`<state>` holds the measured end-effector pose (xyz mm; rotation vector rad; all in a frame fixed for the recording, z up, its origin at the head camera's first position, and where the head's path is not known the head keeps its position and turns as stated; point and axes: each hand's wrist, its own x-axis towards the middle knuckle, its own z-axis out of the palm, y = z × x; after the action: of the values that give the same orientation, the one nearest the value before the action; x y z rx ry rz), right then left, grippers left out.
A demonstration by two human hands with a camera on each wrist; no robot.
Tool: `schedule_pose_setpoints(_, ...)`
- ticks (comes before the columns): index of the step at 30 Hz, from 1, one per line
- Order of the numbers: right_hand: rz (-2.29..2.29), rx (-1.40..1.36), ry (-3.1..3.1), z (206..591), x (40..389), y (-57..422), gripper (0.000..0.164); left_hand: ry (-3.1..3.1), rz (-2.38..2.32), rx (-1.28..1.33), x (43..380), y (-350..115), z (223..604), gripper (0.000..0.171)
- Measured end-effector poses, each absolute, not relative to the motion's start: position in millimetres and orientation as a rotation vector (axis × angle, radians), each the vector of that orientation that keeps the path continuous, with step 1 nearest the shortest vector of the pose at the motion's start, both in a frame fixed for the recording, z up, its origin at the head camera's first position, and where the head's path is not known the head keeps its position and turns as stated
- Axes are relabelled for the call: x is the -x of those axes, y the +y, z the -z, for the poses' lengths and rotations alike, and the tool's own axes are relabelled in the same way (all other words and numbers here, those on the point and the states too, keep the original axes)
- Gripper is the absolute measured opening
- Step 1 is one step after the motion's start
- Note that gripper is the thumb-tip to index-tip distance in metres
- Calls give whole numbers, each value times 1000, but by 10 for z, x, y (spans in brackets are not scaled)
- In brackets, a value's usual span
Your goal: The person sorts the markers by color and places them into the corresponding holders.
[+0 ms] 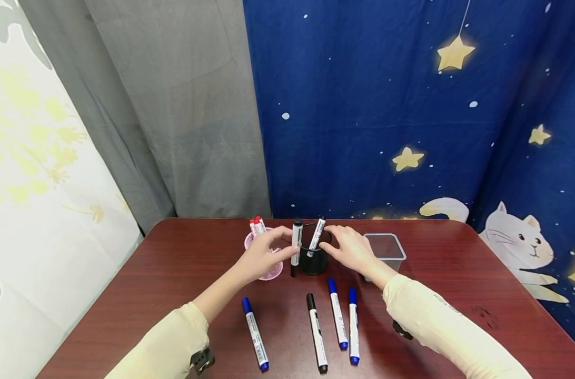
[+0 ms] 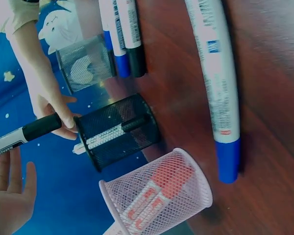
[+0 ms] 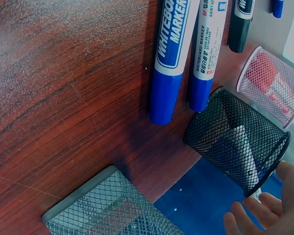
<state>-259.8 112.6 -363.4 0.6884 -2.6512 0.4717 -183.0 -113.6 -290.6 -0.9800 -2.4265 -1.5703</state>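
My left hand (image 1: 263, 256) pinches a smooth, cylindrical marker (image 1: 296, 243) near the round black mesh cup (image 1: 314, 265); the left wrist view cuts off the marker's upper end. My right hand (image 1: 353, 248), fingers loosely parted, touches the cup.

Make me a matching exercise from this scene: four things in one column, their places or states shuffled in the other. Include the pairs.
Column one
1. Pink mesh cup
2. Left hand
3. Right hand
4. Grey mesh basket

Column two
A. At the rim of the black mesh cup
B. Rightmost of the three containers in the head view
C. Contains red-and-white markers
D. Pinches a black-and-white marker

Right pairs: 1-C, 2-D, 3-A, 4-B
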Motion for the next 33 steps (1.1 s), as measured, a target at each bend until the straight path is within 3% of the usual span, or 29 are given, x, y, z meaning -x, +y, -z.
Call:
schedule_pose_setpoints(20,-471,-702,-2640,3632,2615,1134,46,-2396,1630,810,2152,-1006,2740,17)
schedule_pose_setpoints(33,-474,-702,-2655,3629,2597,1131,46,-2392,1617,694,2596,-980,3042,23)
